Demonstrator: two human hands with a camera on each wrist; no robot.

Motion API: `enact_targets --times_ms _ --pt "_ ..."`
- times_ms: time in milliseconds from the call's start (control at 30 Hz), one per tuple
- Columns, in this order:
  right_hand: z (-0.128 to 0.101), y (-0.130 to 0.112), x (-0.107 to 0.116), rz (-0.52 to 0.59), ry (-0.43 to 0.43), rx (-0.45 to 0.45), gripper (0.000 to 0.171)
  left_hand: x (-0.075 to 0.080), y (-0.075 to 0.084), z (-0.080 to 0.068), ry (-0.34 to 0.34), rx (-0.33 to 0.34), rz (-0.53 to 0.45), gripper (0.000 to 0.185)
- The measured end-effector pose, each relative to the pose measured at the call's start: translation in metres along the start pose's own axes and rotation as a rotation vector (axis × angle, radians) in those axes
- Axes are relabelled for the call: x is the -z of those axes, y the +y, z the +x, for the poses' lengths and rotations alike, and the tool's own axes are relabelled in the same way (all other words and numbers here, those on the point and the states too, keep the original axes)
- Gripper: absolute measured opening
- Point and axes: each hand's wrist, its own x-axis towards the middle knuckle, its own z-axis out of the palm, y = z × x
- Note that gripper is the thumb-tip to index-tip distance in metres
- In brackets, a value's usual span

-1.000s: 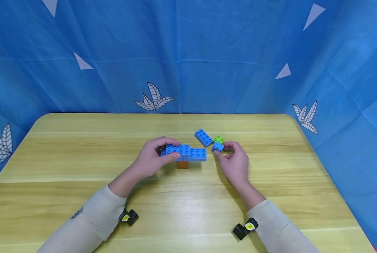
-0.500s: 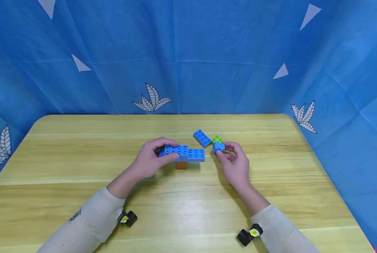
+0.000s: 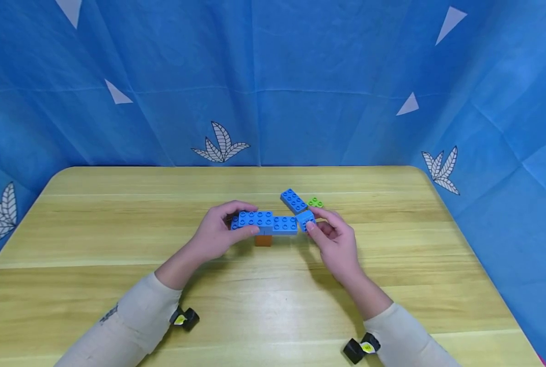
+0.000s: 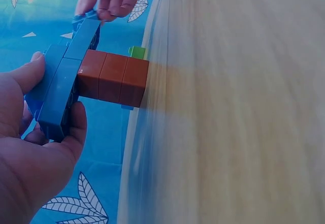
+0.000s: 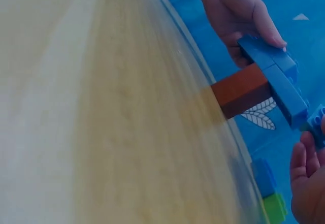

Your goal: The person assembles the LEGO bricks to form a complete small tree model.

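Observation:
A T-shaped build stands on the table: a stack of brown toy bricks (image 4: 112, 78) carries two long blue bricks (image 3: 285, 226) end to end. Another long blue brick (image 3: 256, 218) lies across them on top. My left hand (image 3: 214, 233) grips the blue bar at its left end, thumb in front and fingers behind. Between thumb and fingers, my right hand (image 3: 339, 245) pinches a small blue brick (image 3: 304, 218), tilted, just off the bar's right end. Whether the two touch I cannot tell. In the head view the upper bricks hide most of the brown stack.
Behind the right hand, a loose long blue brick (image 3: 293, 201) and a green brick (image 3: 316, 202) lie on the wooden table (image 3: 273, 306). A blue curtain (image 3: 300, 61) hangs along the table's back edge and right side.
My right hand has brought the small blue brick leftward, from in front of the green brick to the bar's right end, turning it. My left hand keeps its hold on the build.

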Motion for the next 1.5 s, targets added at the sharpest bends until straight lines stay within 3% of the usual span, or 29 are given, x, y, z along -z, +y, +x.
enact_targets --times_ms 233,567,800,1000,1333,1500 --pt "0.002 -0.028 -0.009 -0.058 -0.019 0.063 0.029 0.000 0.001 0.000 0.001 0.014 0.018 0.033" --pt "0.009 -0.040 -0.017 -0.066 -0.074 0.041 0.029 -0.001 0.000 0.000 -0.005 0.003 0.022 0.034" --pt "0.013 -0.039 -0.025 -0.072 -0.148 0.019 0.028 -0.001 -0.002 0.001 0.002 -0.004 0.002 0.034" --pt "0.014 -0.035 -0.031 -0.097 -0.112 -0.007 0.023 -0.002 -0.002 0.001 0.003 -0.010 0.013 0.035" --pt "0.014 -0.028 -0.033 -0.110 -0.163 0.067 0.025 -0.001 0.000 0.000 0.007 -0.018 0.026 0.034" --pt "0.015 -0.030 -0.034 -0.171 -0.185 0.130 0.027 -0.001 0.000 0.000 0.014 -0.026 0.027 0.033"
